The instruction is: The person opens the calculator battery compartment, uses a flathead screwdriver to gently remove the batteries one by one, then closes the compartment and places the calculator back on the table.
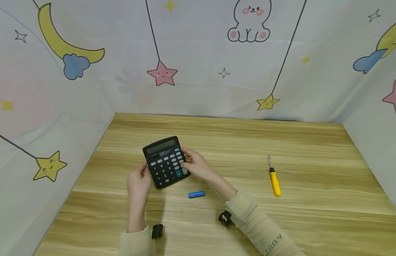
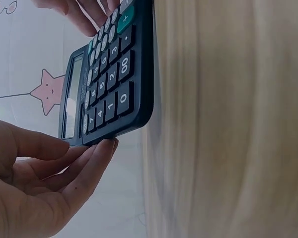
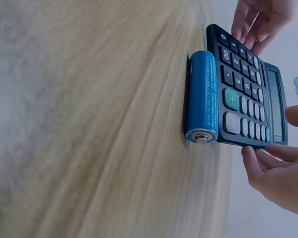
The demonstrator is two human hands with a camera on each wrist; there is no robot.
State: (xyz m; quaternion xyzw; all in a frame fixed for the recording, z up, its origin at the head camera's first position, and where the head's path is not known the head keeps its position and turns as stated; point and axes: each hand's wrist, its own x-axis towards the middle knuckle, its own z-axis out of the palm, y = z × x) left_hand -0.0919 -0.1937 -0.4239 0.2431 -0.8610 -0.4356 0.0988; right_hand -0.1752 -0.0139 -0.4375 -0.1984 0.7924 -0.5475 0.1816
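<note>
A black desk calculator (image 1: 165, 161) is held between both hands, its keys and display facing up toward the head camera. My left hand (image 1: 139, 183) grips its left edge with thumb and fingertips, as the left wrist view also shows. On the opposite edge, my right hand (image 1: 198, 165) holds the side, its thumb near the grey keys. A small character shows at the right end of the display (image 1: 161, 145). Just in front of the calculator, a blue cylindrical battery (image 1: 196, 194) lies on the table; its metal tip (image 3: 202, 139) is visible in the right wrist view.
To the right lies a screwdriver (image 1: 274, 181) with a yellow handle, its shaft pointing away. Wood-grain table (image 1: 313, 160) spreads beneath everything. Printed white cloth (image 1: 198, 96) walls the back and sides. Small black devices (image 1: 157, 231) sit by each cuff.
</note>
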